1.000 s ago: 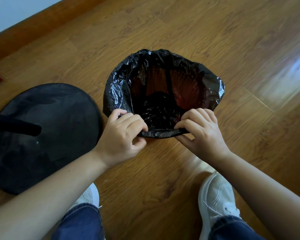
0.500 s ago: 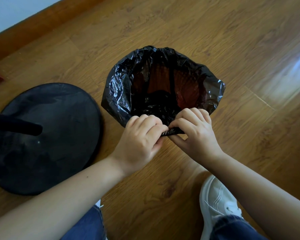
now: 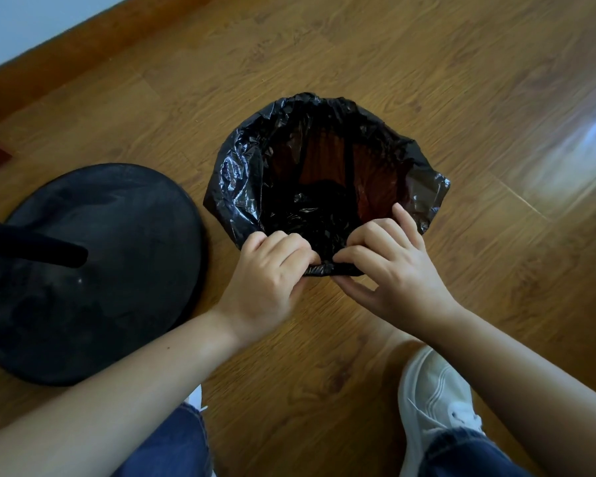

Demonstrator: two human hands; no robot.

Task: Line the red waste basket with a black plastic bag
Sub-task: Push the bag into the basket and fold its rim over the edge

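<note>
A black plastic bag (image 3: 241, 173) lines the red waste basket (image 3: 372, 173) on the wooden floor, its edge folded out over the rim all round. Only a dull red glow of the basket's inner wall shows through the thin plastic. My left hand (image 3: 272, 270) and my right hand (image 3: 386, 266) meet at the near rim. Each pinches the rolled, bunched edge of the bag there, fingers curled over it, knuckles almost touching.
A round black stand base (image 3: 93, 270) with a black pole (image 3: 31, 244) lies just left of the basket. A wooden skirting board (image 3: 83, 53) runs along the wall at top left. My white shoe (image 3: 430, 397) rests on the floor below the hands.
My left hand has slid right along the near rim until it meets my right hand. The bag's near edge is now gathered into a short roll between them.
</note>
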